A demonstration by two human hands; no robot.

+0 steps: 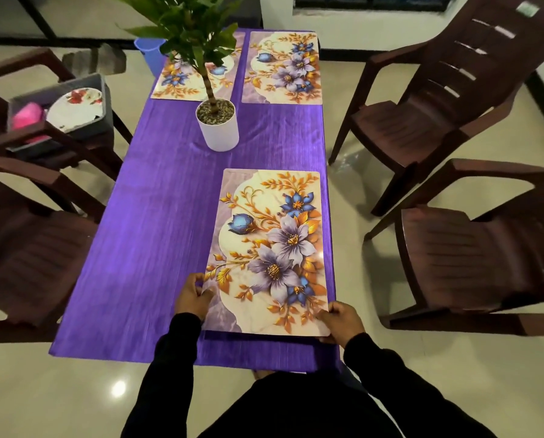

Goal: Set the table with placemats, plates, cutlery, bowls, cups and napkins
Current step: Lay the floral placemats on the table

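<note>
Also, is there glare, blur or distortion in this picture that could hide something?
Head view: a bright lamp glare sits on the floor; a small sheen marks the near placemat held by both hands, left and right; the chairs bow from wide-angle distortion; the crate looks soft.

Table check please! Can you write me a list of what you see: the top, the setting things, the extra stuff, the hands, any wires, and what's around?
Surface: purple tablecloth covers the table.
Job's things: near placemat at the near right; two far placemats; floral plate in a grey bin on a left chair.
Clutter: potted plant mid-table; blue cup beyond the far left edge.
Hands: left hand and right hand grip the near placemat's near corners.
Cables: nothing seen.
Surroundings: brown chairs both sides, glossy tiled floor.
</note>
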